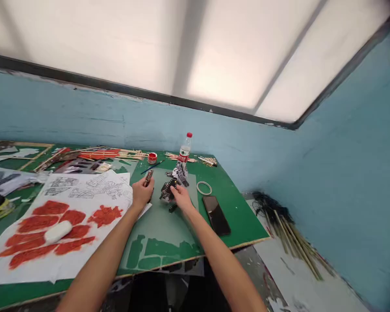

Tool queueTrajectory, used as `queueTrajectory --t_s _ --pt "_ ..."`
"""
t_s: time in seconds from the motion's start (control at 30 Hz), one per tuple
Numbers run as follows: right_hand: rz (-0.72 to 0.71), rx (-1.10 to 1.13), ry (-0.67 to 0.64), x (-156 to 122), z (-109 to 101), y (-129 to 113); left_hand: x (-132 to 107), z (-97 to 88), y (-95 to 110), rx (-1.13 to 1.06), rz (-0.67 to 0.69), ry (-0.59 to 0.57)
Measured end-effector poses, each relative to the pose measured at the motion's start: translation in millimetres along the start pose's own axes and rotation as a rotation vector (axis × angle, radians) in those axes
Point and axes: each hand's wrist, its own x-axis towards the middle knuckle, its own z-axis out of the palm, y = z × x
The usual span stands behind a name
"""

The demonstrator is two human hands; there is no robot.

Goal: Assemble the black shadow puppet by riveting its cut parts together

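Note:
My left hand is closed around a narrow dark brown patterned piece, whose top end sticks up above the fingers. My right hand pinches a black cut-out piece with small light dots along its edge. The two hands are apart, over a frosted translucent sheet on the green table. Just beyond the right hand lie black-and-white patterned cut-outs, close to a plastic bottle with a red cap. My fingers partly hide both held pieces.
Right of my right hand are a white ring and a dark phone. White paper with red painted shapes carries a white oval object at left. Behind are a red paint pot, a brush and thin sticks.

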Motion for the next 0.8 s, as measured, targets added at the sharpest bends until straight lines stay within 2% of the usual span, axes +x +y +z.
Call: queueTrajectory --t_s 0.13,0.23,0.3,0.37,0.5,0.57,0.7,0.8 --pt "-0.045 0.045 -0.053 16.2 25.7 -9.7 3.2 -14.8 18.9 0.032 0.041 -0.08" --pt "-0.058 0.074 -0.125 19.5 32.5 -14.2 9.4 -35.9 23.6 0.08 0.098 -0.167" --pt "-0.052 0.084 -0.153 17.1 31.5 -14.3 12.1 -50.2 15.2 0.141 0.141 -0.191" --pt "-0.044 0.087 -0.165 12.2 29.3 -12.9 11.7 -60.9 -3.4 0.276 0.218 -0.23" --pt "-0.101 0.042 -0.264 0.8 30.0 -10.6 5.9 -70.7 -48.5 0.445 0.268 -0.338" --pt "-0.088 0.06 -0.334 -3.2 32.8 -9.8 5.5 -72.9 -62.0 0.469 0.293 -0.337" --pt "0.014 0.219 -0.328 -6.5 38.2 -5.9 8.8 -75.3 -66.9 0.495 0.396 -0.189" --pt "0.026 0.271 -0.278 -7.6 39.9 -4.0 6.0 -74.0 -63.4 0.512 0.51 -0.168"
